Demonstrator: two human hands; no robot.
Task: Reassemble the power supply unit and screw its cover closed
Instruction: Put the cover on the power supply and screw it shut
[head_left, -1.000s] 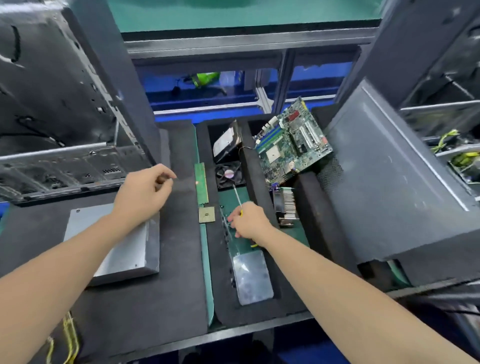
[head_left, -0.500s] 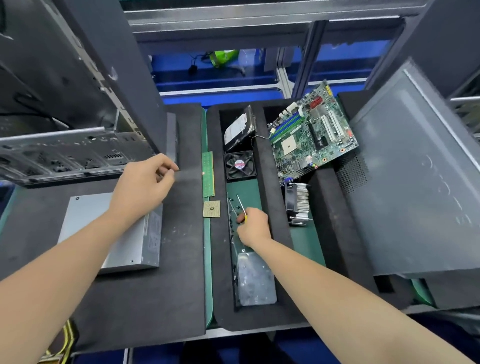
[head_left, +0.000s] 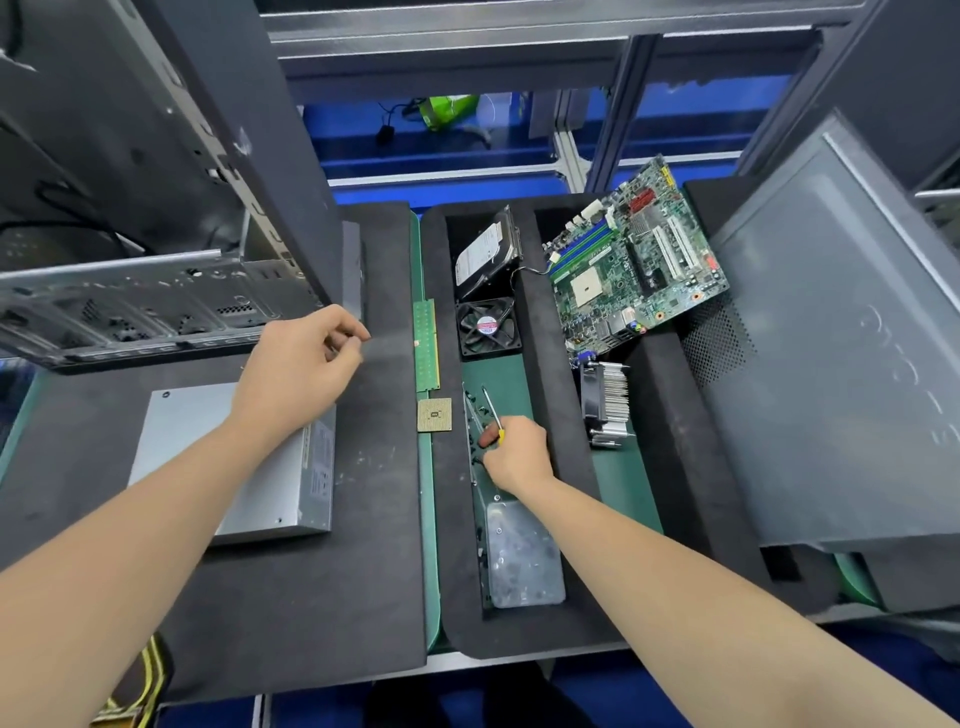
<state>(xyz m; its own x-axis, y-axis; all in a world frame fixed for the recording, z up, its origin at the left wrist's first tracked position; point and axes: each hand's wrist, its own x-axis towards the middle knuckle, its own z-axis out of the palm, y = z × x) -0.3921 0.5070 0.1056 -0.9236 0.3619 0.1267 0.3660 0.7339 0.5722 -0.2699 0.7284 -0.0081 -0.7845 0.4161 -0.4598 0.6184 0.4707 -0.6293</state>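
Black foam mats (head_left: 311, 597) cover a green-topped bench (head_left: 428, 519); grey metal rails (head_left: 519, 47) and blue panels (head_left: 353, 140) stand behind

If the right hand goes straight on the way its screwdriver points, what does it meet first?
Most likely the black fan, which lies beyond the tip of the screwdriver that the right hand holds. Height is hard to judge, so it might pass above.
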